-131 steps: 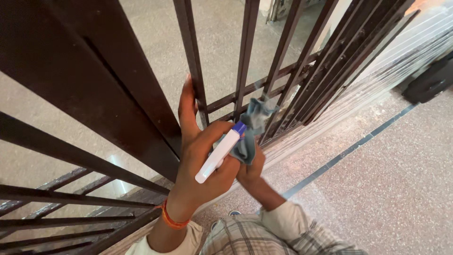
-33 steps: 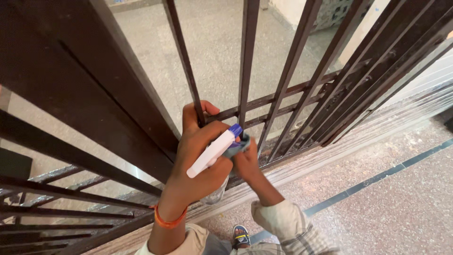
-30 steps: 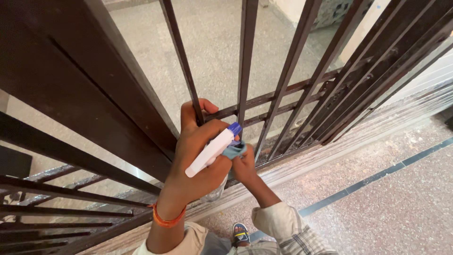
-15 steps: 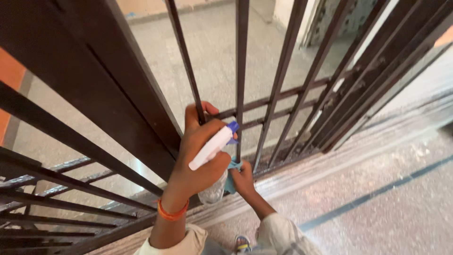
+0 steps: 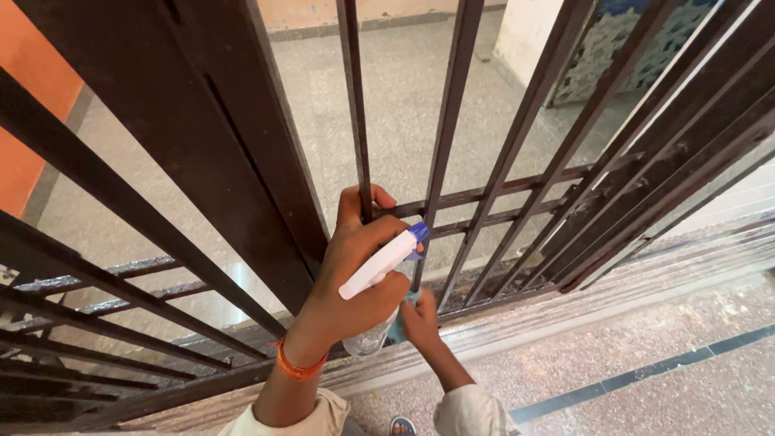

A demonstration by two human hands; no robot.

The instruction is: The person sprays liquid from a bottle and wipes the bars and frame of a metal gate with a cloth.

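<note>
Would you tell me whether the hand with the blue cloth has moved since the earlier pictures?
Yes. The right hand with the blue cloth has slid down the vertical bar, from above the lower crossbars to near the bar's foot.

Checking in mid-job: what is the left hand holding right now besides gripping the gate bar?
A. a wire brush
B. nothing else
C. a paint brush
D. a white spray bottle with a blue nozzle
D: the left hand clamps a white spray bottle with a blue nozzle while its fingers hook a vertical gate bar; the right hand presses a blue cloth low on the gate.
</note>
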